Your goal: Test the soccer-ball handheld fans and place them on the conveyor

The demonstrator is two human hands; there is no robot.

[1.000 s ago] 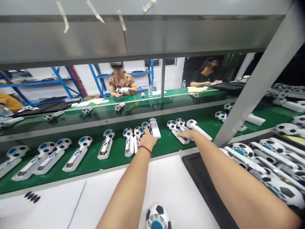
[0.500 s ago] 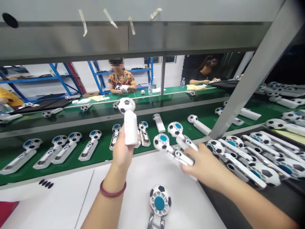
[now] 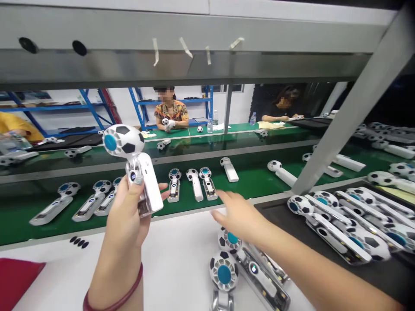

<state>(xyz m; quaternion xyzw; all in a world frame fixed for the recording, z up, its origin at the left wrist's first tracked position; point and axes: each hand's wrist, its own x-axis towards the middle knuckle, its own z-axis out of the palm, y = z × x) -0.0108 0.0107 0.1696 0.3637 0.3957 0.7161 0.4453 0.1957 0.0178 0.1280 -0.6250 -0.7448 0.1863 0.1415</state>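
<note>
From my remote view, the left hand point(image 3: 128, 207) is closed around the handle of 1 ball-headed gadget point(image 3: 152, 183), lifted above the tabletop point(image 3: 175, 259) toward its far edge. The handle tilts, with the blue-centred ball up and the thumb at the open front. The right hand point(image 3: 241, 218) has its thumb and fingers apart and looks empty, reaching over the near edge of the green belt point(image 3: 246, 188). Its fingertips are near 1 belt gadget point(image 3: 209, 189); I cannot tell whether they touch.

Below the right hand, 1 silver-necked gadget point(image 3: 223, 272) lies at the tabletop's near edge, beside 1 slanted gadget point(image 3: 266, 278) with its inner parts showing. A black tray point(image 3: 275, 211) of similar gadgets adjoins the tabletop's right edge, and 4 dark ovals point(image 3: 78, 242) lie toward its left side.

I judge that steady handling calls for light pressure on the handle's sides, with the thumb clear of the exposed parts and no twisting at the ball. For the right hand, I would favour a high wrist, so the forearm does not brush the gadgets beneath.
</note>
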